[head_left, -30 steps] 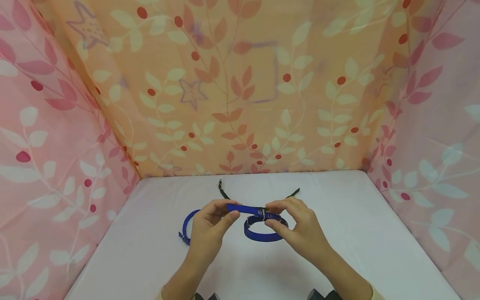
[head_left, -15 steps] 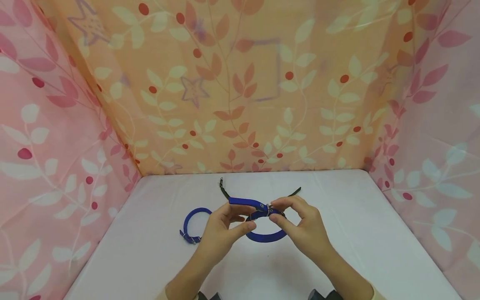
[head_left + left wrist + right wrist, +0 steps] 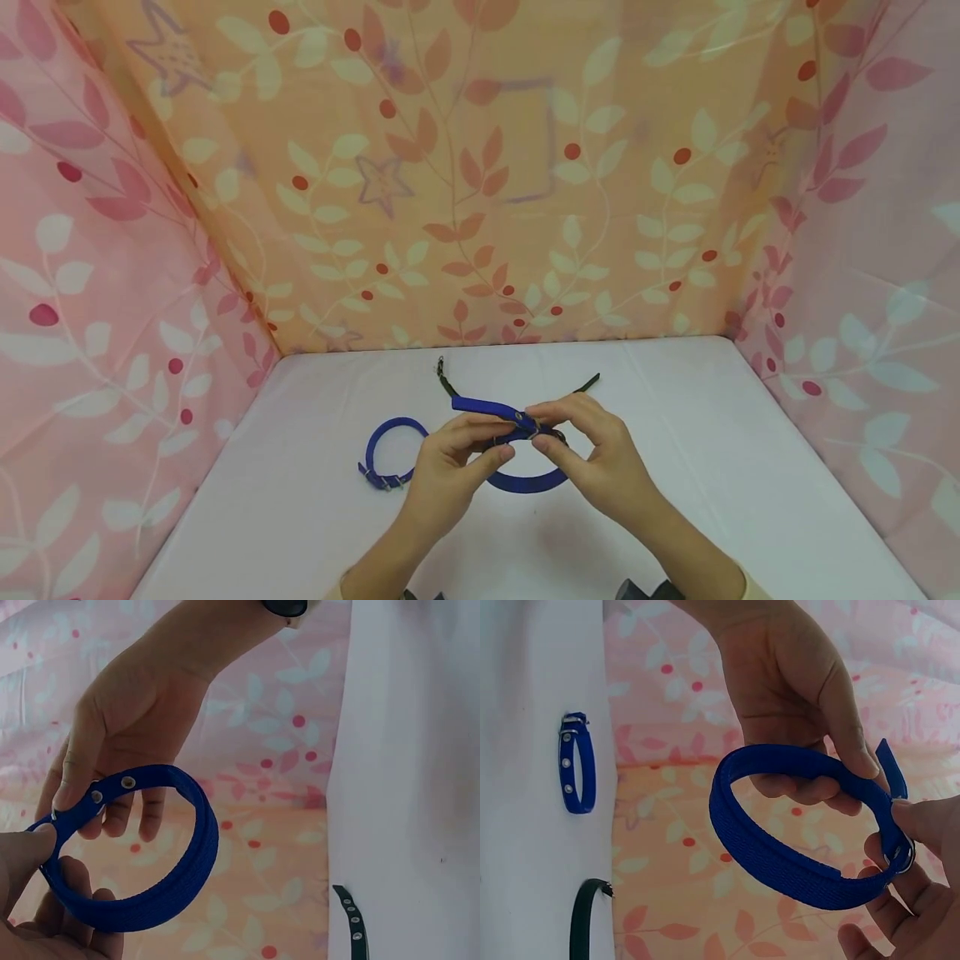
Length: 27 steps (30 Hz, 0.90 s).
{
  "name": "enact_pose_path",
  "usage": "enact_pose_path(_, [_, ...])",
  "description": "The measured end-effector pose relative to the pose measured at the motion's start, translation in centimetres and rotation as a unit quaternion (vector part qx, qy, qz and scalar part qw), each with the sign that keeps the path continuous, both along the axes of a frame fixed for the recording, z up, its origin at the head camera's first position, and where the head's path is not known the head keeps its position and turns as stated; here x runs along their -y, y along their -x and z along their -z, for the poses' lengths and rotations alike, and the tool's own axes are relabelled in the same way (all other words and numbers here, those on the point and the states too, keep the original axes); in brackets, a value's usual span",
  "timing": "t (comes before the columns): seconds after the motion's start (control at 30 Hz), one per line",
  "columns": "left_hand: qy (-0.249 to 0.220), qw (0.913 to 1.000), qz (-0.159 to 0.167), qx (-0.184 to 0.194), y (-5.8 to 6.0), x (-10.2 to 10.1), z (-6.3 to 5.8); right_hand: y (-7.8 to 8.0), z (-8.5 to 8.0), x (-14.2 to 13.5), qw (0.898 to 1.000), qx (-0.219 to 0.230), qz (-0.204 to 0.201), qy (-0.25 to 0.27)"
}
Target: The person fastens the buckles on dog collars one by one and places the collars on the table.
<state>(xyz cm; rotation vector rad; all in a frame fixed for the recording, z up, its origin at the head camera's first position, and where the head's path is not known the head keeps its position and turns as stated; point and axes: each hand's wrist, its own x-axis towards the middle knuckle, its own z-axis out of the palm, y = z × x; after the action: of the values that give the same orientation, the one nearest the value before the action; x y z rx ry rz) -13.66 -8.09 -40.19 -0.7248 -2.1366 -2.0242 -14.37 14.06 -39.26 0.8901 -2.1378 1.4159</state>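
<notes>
A blue pet collar (image 3: 527,484) with metal eyelets and a buckle is held up in both hands, formed into a loop. Its free end (image 3: 480,407) sticks out to the left above the left fingers. My left hand (image 3: 450,471) pinches the strap just left of the buckle, thumb in front. My right hand (image 3: 603,450) grips it at the buckle, which the fingers partly cover. From the right wrist view, the strap tip (image 3: 891,769) stands out past the buckle and a metal ring (image 3: 907,859) shows beside the right fingers.
Another blue collar (image 3: 395,423), buckled into a ring, lies on the white table (image 3: 285,500) left of the hands. Behind them lies a dark green collar (image 3: 447,380), its middle hidden. Patterned cloth walls (image 3: 525,250) enclose the back and sides.
My left hand has moved right, from the strap's free end to beside the buckle. The free end now juts out above the left fingers. My right hand stays at the buckle.
</notes>
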Motion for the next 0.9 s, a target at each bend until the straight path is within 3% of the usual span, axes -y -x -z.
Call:
enact_pose_path(0.13, [0.002,1.0000,-0.002,-0.008,-0.14,-0.07,0.01,0.28,0.17,0.09,0.999,-0.034,-0.023,0.008])
enact_pose_path(0.3, [0.013,0.9996,-0.015,-0.018,-0.37,-0.12,-0.02,0.34,0.24,0.12,0.999,-0.050,-0.020,-0.006])
enact_pose_path(0.5, [0.022,0.9992,-0.020,-0.027,-0.41,-0.24,0.11,0.18,0.08,0.18,0.999,-0.047,-0.012,-0.012])
enact_pose_path(0.67, [0.065,0.9971,-0.019,-0.036,-0.49,-0.38,0.27,0.13,-0.04,0.30,0.998,-0.055,-0.003,0.018])
enact_pose_path(0.9, [0.080,0.9961,-0.012,-0.034,-0.71,-0.36,0.23,-0.10,-0.18,0.18,1.000,-0.014,0.010,0.010])
